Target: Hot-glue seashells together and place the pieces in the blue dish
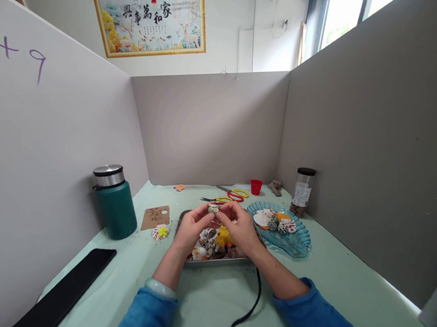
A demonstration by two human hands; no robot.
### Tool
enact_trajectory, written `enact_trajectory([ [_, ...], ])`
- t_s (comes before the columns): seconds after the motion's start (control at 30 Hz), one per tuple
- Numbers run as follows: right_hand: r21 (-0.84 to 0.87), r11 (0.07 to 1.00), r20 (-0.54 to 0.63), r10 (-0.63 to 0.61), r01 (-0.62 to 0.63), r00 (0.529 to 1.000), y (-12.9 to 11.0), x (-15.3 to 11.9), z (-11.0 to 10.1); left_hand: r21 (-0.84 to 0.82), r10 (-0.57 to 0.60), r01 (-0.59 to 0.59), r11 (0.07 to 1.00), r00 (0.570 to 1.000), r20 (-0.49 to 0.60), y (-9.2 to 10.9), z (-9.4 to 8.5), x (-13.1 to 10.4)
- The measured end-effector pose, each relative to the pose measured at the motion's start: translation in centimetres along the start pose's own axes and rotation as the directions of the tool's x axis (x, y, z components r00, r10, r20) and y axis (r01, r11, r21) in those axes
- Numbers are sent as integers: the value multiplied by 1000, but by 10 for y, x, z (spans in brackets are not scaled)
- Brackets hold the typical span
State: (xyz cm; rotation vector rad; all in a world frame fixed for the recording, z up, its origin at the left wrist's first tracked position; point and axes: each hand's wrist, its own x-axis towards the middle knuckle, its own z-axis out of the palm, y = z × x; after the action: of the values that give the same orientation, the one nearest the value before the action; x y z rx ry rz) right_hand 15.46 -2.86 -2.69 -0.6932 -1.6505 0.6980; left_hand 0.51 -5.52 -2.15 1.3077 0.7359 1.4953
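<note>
Between the fingertips of both hands is a small grey-green and white piece [213,209], which looks like a shell; its exact kind is too small to tell. My left hand [192,225] pinches it from the left and my right hand [240,228] from the right. Both are held above a metal tray [219,262] filled with shells [206,239] and a yellow starfish-shaped piece [224,237]. The hands and wrists hide part of the tray.
A blue scalloped plate [300,245] with shells lies right, before a brown-filled jar [302,193]. Scissors [234,196] and a red cup [255,187] lie behind. Left are a green bottle [116,210], brown card [154,217] and black slab [72,288]. A black cable [252,310] runs frontward.
</note>
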Motion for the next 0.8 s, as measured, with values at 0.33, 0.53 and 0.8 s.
enact_trajectory([
  [0.33, -135, 964, -52, -236, 227, 970, -8, 3, -10, 3, -7, 7, 1000, 1000, -15, -6, -6, 2],
  [0.53, -221, 936, -5, -282, 275, 959, -9, 2, -9, 43, -11, 10, 999, 1000, 18, -5, -6, 1],
  [0.8, -292, 906, 23, -314, 306, 949, -11, 2, -8, 79, -18, 13, 997, 998, 60, -7, -7, 1],
])
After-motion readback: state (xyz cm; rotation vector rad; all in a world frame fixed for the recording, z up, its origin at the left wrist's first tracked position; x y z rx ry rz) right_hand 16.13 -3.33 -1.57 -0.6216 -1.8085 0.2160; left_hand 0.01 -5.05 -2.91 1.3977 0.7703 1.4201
